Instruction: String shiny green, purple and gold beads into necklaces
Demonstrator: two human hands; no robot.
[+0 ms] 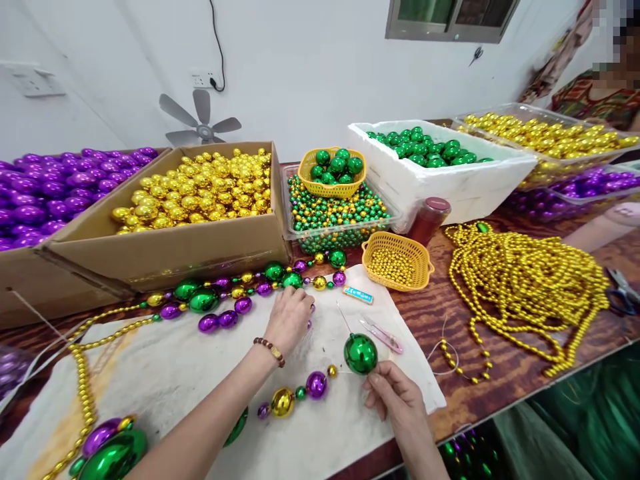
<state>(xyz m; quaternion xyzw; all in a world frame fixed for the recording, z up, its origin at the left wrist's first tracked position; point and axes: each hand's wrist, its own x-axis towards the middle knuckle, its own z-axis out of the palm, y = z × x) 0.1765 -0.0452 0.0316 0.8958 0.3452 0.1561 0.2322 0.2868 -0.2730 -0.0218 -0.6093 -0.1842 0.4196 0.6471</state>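
My right hand is closed in a pinch at the lower edge of a shiny green ball. A thin needle sticks up out of that ball, in line with my fingertips; its lower end is hidden. Thread runs left from there to a short strand with a small gold bead, a purple ball, a gold ball and smaller beads. My left hand reaches over the cloth, fingers curled down around a mostly hidden purple bead. Loose purple balls lie left of it.
Behind the white cloth lies a finished-looking bead strand. Boxes of gold balls, purple balls and green balls line the back. A yellow basket, pink cutter, gold bead chains and scissors lie rightward. Another person sits far right.
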